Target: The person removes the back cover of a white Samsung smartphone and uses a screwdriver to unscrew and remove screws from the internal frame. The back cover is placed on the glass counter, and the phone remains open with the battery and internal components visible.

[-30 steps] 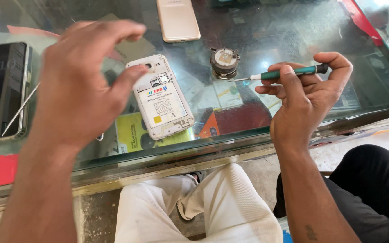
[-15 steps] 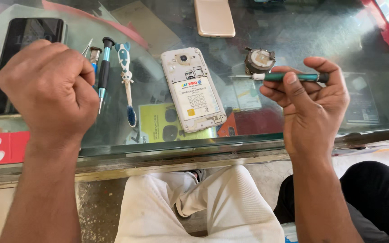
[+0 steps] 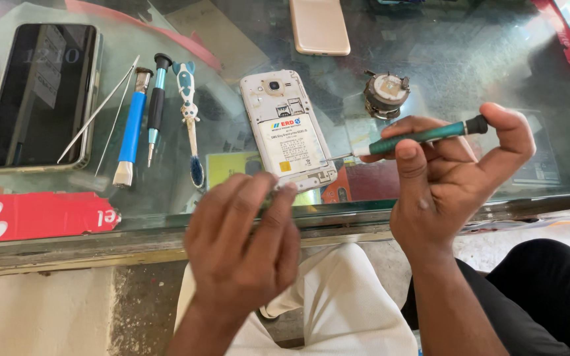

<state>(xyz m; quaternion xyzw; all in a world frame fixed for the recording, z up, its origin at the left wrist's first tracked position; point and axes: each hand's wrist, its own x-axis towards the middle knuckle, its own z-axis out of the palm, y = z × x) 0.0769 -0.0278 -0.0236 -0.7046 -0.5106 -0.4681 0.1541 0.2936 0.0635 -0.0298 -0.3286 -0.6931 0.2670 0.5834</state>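
A white phone (image 3: 288, 128) with its back cover off lies face down on the glass counter (image 3: 430, 39), its battery showing. My right hand (image 3: 453, 181) grips a green-handled screwdriver (image 3: 417, 137), whose thin tip points at the phone's lower right corner. My left hand (image 3: 245, 240) hovers near the phone's bottom edge with fingers loosely apart, fingertips close to or touching that edge; it holds nothing.
Left of the phone lie tweezers (image 3: 97, 113), a blue tool (image 3: 130, 128), a dark screwdriver (image 3: 156, 105) and a small brush (image 3: 189, 122). A black phone (image 3: 41, 92) rests at far left, a gold phone (image 3: 319, 26) at the back, a small round part (image 3: 386, 93) beside the screwdriver.
My left hand has moved from a fist at the left over to the phone's bottom edge and opened. The right hand still holds the screwdriver, its tip now at the phone's corner.
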